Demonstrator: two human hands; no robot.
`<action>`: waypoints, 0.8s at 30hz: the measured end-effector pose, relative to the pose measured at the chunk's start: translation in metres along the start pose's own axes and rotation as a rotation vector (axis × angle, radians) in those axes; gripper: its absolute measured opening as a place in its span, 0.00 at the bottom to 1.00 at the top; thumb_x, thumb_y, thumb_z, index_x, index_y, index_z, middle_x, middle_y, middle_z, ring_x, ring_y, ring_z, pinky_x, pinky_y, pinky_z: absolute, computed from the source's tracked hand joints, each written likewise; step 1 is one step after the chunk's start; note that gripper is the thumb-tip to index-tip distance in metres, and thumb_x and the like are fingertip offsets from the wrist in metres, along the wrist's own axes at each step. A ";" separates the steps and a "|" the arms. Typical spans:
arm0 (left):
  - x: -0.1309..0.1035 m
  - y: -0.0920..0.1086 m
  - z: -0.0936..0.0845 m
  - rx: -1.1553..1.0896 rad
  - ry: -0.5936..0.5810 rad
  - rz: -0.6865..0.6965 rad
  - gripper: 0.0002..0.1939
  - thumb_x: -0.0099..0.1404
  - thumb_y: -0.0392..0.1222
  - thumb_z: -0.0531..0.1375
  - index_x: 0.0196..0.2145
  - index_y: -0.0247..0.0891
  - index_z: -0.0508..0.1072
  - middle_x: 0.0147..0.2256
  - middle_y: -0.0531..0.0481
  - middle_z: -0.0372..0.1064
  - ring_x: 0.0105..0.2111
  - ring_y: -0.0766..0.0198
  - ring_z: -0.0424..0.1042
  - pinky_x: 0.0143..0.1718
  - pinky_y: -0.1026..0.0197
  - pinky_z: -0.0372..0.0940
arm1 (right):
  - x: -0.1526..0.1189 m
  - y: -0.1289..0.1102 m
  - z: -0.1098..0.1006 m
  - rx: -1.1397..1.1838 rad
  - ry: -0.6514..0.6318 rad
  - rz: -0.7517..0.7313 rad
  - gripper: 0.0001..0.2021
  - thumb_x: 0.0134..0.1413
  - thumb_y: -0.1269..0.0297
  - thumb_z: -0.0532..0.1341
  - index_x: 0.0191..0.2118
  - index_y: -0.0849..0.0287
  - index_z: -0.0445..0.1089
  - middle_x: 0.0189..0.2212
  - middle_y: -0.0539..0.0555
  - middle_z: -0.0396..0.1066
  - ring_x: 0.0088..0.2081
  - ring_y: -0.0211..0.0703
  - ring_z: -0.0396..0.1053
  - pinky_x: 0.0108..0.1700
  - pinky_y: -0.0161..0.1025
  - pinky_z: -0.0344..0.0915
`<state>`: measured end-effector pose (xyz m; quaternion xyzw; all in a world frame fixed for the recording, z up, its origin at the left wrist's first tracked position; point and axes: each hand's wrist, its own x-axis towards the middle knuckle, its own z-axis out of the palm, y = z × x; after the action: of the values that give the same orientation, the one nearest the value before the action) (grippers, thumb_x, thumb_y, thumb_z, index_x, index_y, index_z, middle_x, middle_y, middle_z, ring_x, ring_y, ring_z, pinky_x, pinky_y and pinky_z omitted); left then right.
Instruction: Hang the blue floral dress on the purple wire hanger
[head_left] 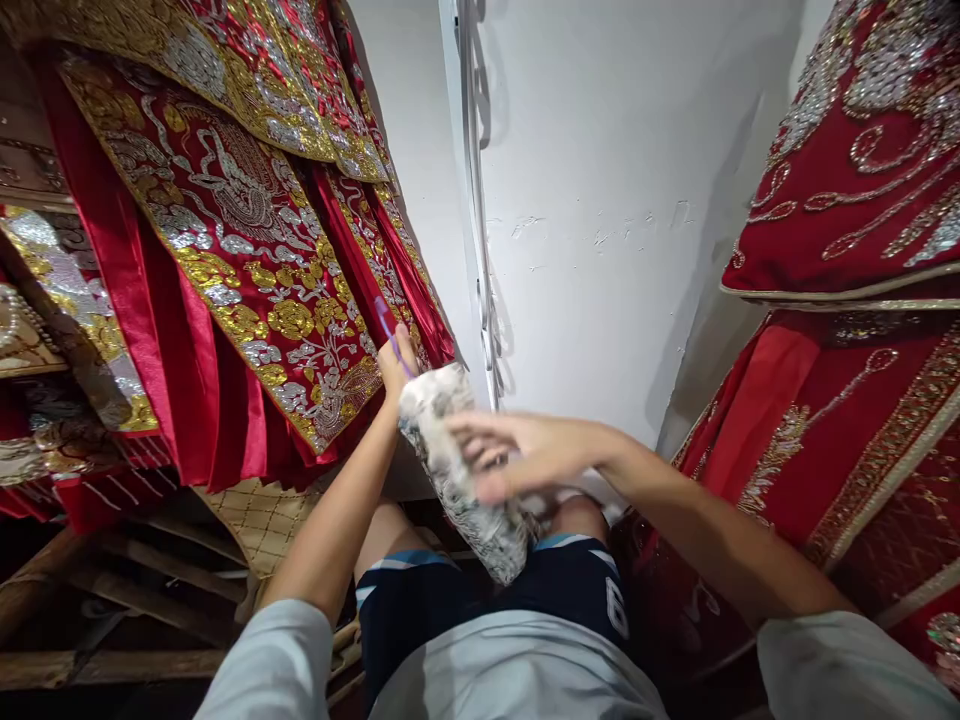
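Seated between racks of embroidered cloth, a person held a rolled bundle of black-and-white patterned fabric (461,470) slantwise above the lap, its upper end raised toward the white wall (600,200) and its lower end resting near the dark blue shorts (480,600). The left hand (396,365) was closed around the top of the bundle and also pinched a thin purple pen-like object (388,330) that stuck up past the fingers. The right hand (517,455) lay across the middle of the roll with its fingers spread and slightly blurred; whether it was clamped on the cloth or only pressed against it could not be told from this view.

The bundle looked soft and light, sagging a little along its length, and seemed likely to unroll or slump if held at one end only; a hold at the top with a second hand around the middle appeared the surest way to keep it together. It did not look fragile or slippery.

To the left hung red garments with gold and silver embroidery (247,230) above a wooden frame (90,590); more red embroidered panels (855,170) filled the right side. White cables (480,220) ran down the wall behind the hands.
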<state>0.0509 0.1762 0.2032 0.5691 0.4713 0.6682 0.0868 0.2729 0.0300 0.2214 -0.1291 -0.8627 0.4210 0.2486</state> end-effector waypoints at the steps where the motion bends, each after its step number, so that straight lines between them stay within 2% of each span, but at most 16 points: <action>1: -0.006 0.001 -0.001 -0.074 0.021 -0.036 0.26 0.73 0.58 0.41 0.23 0.41 0.59 0.22 0.52 0.54 0.23 0.65 0.54 0.28 0.59 0.54 | 0.000 -0.002 0.010 -0.060 -0.095 -0.051 0.30 0.50 0.55 0.70 0.59 0.53 0.68 0.56 0.56 0.71 0.54 0.46 0.71 0.56 0.40 0.67; 2: -0.013 0.003 -0.002 -0.148 0.030 -0.070 0.28 0.74 0.57 0.36 0.23 0.42 0.59 0.21 0.52 0.53 0.22 0.65 0.53 0.27 0.59 0.53 | 0.000 -0.001 0.016 -0.133 -0.115 -0.098 0.28 0.52 0.56 0.69 0.58 0.52 0.70 0.58 0.56 0.69 0.58 0.47 0.68 0.59 0.41 0.64; 3: -0.020 0.007 -0.003 -0.229 0.017 -0.110 0.30 0.74 0.56 0.33 0.22 0.42 0.58 0.20 0.53 0.52 0.20 0.65 0.52 0.25 0.59 0.53 | 0.001 0.002 0.018 -0.210 -0.062 -0.136 0.24 0.54 0.56 0.68 0.57 0.52 0.71 0.60 0.56 0.67 0.60 0.47 0.65 0.62 0.42 0.60; 6: -0.043 0.025 -0.006 -0.591 -0.128 -0.315 0.29 0.74 0.53 0.32 0.19 0.41 0.52 0.15 0.56 0.42 0.15 0.67 0.45 0.20 0.61 0.50 | 0.002 0.028 0.006 -0.394 0.332 -0.133 0.20 0.58 0.59 0.64 0.56 0.52 0.71 0.63 0.57 0.63 0.64 0.49 0.59 0.66 0.49 0.52; 8: -0.055 0.037 -0.009 -0.895 -0.258 -0.495 0.27 0.74 0.49 0.35 0.18 0.40 0.51 0.14 0.58 0.38 0.12 0.69 0.40 0.17 0.63 0.46 | -0.001 0.055 -0.006 -0.422 0.565 -0.015 0.21 0.58 0.57 0.64 0.56 0.53 0.71 0.61 0.58 0.65 0.63 0.52 0.60 0.64 0.52 0.54; 9: -0.060 0.043 -0.011 -1.004 -0.312 -0.565 0.28 0.74 0.48 0.36 0.17 0.39 0.51 0.13 0.58 0.37 0.12 0.70 0.39 0.16 0.64 0.45 | -0.004 0.068 -0.009 -0.395 0.637 0.064 0.20 0.58 0.55 0.64 0.54 0.55 0.72 0.57 0.59 0.69 0.60 0.53 0.63 0.62 0.51 0.57; 11: -0.068 0.052 -0.013 -1.151 -0.391 -0.666 0.29 0.74 0.47 0.36 0.16 0.38 0.53 0.12 0.58 0.37 0.11 0.71 0.38 0.15 0.65 0.43 | -0.015 0.090 -0.008 -0.226 0.641 0.199 0.18 0.58 0.49 0.62 0.43 0.59 0.76 0.44 0.57 0.75 0.48 0.52 0.71 0.52 0.47 0.65; 13: -0.076 0.061 -0.014 -1.241 -0.454 -0.708 0.30 0.75 0.47 0.37 0.16 0.37 0.55 0.12 0.58 0.38 0.10 0.72 0.40 0.14 0.67 0.44 | -0.028 0.103 0.002 0.025 0.617 0.243 0.21 0.59 0.45 0.60 0.33 0.60 0.74 0.33 0.54 0.74 0.36 0.47 0.71 0.41 0.41 0.66; 14: -0.080 0.067 -0.014 -1.274 -0.493 -0.718 0.29 0.74 0.46 0.39 0.16 0.37 0.56 0.12 0.58 0.40 0.10 0.73 0.42 0.15 0.67 0.45 | -0.035 0.106 0.008 0.150 0.641 0.235 0.22 0.58 0.44 0.60 0.30 0.60 0.73 0.30 0.53 0.74 0.34 0.45 0.71 0.38 0.39 0.66; 16: -0.089 0.079 -0.011 -1.315 -0.578 -0.729 0.26 0.73 0.46 0.46 0.18 0.35 0.61 0.14 0.57 0.48 0.12 0.73 0.51 0.17 0.68 0.52 | -0.047 0.107 0.020 0.356 0.781 0.187 0.20 0.56 0.45 0.63 0.30 0.59 0.72 0.28 0.52 0.73 0.32 0.44 0.71 0.35 0.37 0.65; 19: -0.097 0.091 -0.003 -1.260 -0.686 -0.705 0.11 0.67 0.45 0.58 0.33 0.34 0.73 0.28 0.49 0.69 0.26 0.68 0.71 0.31 0.66 0.66 | -0.060 0.104 0.019 0.544 1.019 0.104 0.17 0.51 0.48 0.68 0.30 0.58 0.73 0.27 0.52 0.74 0.32 0.46 0.74 0.35 0.38 0.68; 20: -0.097 0.089 0.000 -1.208 -0.697 -0.676 0.10 0.64 0.44 0.61 0.39 0.35 0.74 0.34 0.48 0.73 0.32 0.65 0.74 0.37 0.63 0.68 | -0.064 0.104 0.014 0.574 1.105 0.072 0.16 0.50 0.49 0.69 0.31 0.58 0.73 0.26 0.52 0.74 0.32 0.46 0.74 0.36 0.39 0.70; 21: -0.096 0.084 0.003 -1.141 -0.708 -0.657 0.12 0.63 0.43 0.63 0.43 0.36 0.74 0.38 0.47 0.74 0.36 0.63 0.75 0.41 0.61 0.69 | -0.068 0.105 0.006 0.590 1.198 0.036 0.16 0.49 0.50 0.70 0.31 0.58 0.73 0.26 0.52 0.74 0.32 0.46 0.75 0.36 0.40 0.70; 24: -0.088 0.050 0.006 -0.934 -0.724 -0.644 0.16 0.61 0.47 0.64 0.44 0.36 0.74 0.39 0.44 0.75 0.40 0.56 0.76 0.44 0.53 0.70 | -0.079 0.113 -0.024 0.593 1.478 -0.067 0.15 0.46 0.53 0.72 0.32 0.59 0.73 0.26 0.50 0.74 0.32 0.44 0.75 0.37 0.39 0.72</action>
<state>0.1068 0.0950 0.1795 0.4910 0.2200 0.5095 0.6715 0.3533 0.0808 0.1193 -0.2774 -0.3297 0.4307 0.7930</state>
